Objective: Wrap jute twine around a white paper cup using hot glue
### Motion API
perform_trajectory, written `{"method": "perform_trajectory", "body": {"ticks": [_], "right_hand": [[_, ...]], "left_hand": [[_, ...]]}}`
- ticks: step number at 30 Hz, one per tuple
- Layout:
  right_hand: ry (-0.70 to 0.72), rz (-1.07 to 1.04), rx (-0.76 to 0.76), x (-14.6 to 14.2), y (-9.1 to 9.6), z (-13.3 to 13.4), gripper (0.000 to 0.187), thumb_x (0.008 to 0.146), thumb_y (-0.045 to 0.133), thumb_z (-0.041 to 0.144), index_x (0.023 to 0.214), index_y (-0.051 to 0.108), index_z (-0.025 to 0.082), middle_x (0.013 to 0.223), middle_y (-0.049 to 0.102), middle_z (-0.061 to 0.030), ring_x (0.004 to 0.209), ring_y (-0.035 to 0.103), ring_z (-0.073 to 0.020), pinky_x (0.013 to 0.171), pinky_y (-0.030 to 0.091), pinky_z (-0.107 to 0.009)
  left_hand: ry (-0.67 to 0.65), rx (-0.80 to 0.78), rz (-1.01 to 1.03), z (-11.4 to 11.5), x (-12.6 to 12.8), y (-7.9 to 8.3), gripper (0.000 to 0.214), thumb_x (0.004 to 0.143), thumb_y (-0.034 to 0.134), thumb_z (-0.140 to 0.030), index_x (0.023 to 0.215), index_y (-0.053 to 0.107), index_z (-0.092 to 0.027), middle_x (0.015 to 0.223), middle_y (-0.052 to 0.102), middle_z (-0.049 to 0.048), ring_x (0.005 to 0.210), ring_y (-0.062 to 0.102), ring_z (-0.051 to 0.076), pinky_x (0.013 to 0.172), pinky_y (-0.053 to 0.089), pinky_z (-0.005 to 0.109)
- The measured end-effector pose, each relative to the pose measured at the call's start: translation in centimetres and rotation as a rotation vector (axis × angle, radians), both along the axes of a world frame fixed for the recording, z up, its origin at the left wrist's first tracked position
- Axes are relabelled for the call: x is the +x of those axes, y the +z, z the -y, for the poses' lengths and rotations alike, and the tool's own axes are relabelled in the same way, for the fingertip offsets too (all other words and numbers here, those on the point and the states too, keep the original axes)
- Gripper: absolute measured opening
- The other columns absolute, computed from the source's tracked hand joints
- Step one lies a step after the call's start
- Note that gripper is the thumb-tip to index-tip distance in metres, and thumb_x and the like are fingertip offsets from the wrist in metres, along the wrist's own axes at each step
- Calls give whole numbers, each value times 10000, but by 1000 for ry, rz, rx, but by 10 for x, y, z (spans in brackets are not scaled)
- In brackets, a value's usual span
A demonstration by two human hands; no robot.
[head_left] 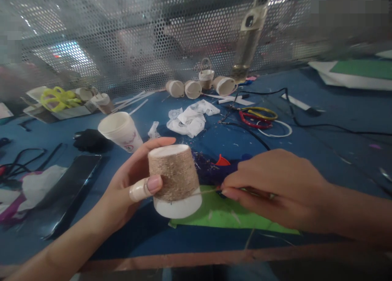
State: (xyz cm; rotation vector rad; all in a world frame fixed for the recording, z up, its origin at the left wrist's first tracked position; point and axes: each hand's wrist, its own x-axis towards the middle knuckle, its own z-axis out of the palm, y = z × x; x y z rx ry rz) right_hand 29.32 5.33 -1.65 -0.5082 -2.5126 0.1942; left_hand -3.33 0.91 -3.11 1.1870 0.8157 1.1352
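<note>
My left hand (128,183) grips a white paper cup (180,205) turned upside down, with a bandage (139,190) round the thumb. Brown twine (173,173) is wound in close rows round most of the cup, leaving a white band bare near the rim. From the lowest row a loose end of twine (210,191) runs right to my right hand (263,187), whose thumb and forefinger pinch it. Behind the right hand sits a dark blue tool with an orange-red part (222,160), mostly hidden. A green sheet (235,215) lies beneath both hands.
A stack of paper cups (118,128) leans at left, near a black flat case (67,195). Crumpled white plastic (192,118), twine-wrapped cups (192,89), scissors (257,116) and a bottle (248,38) stand farther back by a perforated metal screen (137,40). A black cable (330,128) crosses the right.
</note>
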Motion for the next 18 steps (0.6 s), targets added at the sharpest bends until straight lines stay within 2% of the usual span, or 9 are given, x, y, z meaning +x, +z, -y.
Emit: {"method": "perform_trajectory", "body": {"ticks": [6,12,15,18], "right_hand": [[25,-10,9,0,-3,2,423,1313,491,354,1027,785,249,728,719,42,625,628,-138,580,351,-319],[-96,17,-16,2,-6,-8,286,1221,531,244,1114,796,239,899,818,-3,646,692,-146,561,385,-311],[-140,118,-2,4,-8,-15,284,1124,524,162,1189,794,220,1013,852,-53,749,772,-196,614,483,-322],[-140,175,60,5,-13,-19,365,1028,536,102,1276,795,173,1177,864,-127,1008,840,-302,809,639,-420]], "left_hand": [[-14,-13,1,0,-2,1,579,971,993,-517,1525,867,-405,1455,932,21,1271,892,289,1048,736,334],[-15,17,30,0,-1,1,552,986,949,-502,1518,877,-374,1442,937,39,1229,906,295,1045,734,342],[3,10,28,-1,3,3,545,944,992,-504,1470,907,-384,1384,958,26,1192,918,282,999,743,315],[33,6,23,-1,6,6,524,908,1025,-505,1410,936,-385,1321,974,19,1143,929,282,952,753,305]]}}
